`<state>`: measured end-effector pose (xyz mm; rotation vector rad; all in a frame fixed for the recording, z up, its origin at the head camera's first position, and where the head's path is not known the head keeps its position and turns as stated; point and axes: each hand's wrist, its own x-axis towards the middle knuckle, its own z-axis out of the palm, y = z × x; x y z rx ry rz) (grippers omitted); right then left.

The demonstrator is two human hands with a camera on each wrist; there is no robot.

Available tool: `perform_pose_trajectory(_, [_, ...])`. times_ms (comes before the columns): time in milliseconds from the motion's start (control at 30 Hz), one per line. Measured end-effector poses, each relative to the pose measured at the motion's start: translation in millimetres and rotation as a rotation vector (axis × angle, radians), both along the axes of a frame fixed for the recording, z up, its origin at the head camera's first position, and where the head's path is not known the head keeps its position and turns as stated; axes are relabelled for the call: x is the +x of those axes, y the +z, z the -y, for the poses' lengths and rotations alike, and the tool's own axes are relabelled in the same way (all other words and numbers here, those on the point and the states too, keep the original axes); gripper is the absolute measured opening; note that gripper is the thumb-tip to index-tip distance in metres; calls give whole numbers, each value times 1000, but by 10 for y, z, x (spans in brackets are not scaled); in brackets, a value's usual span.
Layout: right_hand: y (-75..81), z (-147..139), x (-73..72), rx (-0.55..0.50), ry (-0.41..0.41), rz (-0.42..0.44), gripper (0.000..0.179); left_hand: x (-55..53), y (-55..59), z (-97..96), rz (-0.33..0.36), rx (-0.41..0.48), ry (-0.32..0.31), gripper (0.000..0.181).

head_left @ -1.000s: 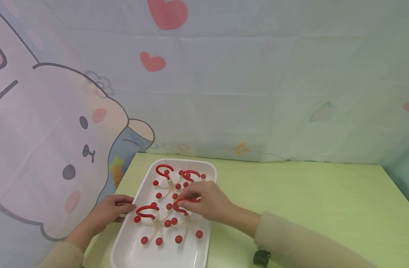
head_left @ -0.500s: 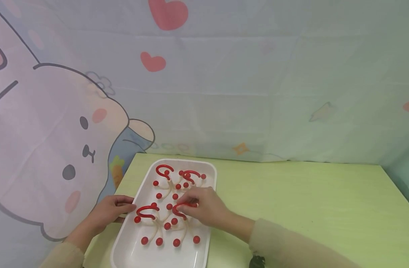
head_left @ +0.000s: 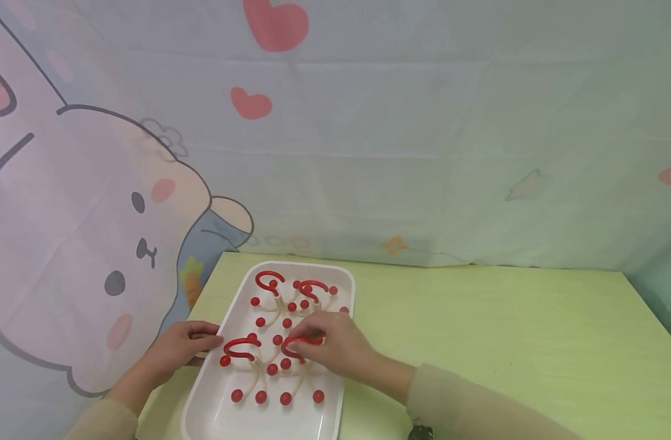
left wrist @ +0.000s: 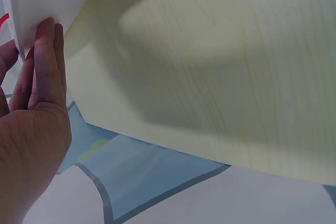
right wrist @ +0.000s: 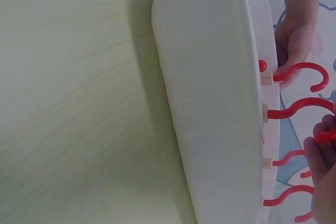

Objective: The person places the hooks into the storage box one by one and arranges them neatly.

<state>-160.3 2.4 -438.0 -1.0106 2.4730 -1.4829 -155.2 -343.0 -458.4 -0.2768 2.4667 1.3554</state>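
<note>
My left hand point(head_left: 176, 349) grips the left rim of a white tray point(head_left: 220, 421), thumb on top and fingers against the outer wall. Inside the tray stand several scalp massagers, each with a red hook handle and cream prongs ending in red balls. My right hand point(head_left: 338, 345) pinches the red hook of the near-right massager point(head_left: 286, 349), whose prongs spread over the tray floor. To its left stands another massager point(head_left: 239, 351); two more, a far-left massager point(head_left: 269, 281) and a far-right massager point(head_left: 313, 287), stand behind. The right hand covers part of the held hook.
The tray rests on a pale green table point(head_left: 478, 342), close to its left edge. A curtain with a printed rabbit point(head_left: 93, 244) hangs behind and to the left. A dark object point(head_left: 421, 432) lies under the right sleeve.
My right hand has moved slightly down and toward me, holding the hook. The held massager's front balls have shifted left and nearer. My left hand has stayed on the rim.
</note>
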Motion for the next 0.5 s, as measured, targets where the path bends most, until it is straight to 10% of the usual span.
perform_pose_trajectory(500, [51,-132,27,29,49,-106,25,-18,-12,-5,-3,-22,-3,45])
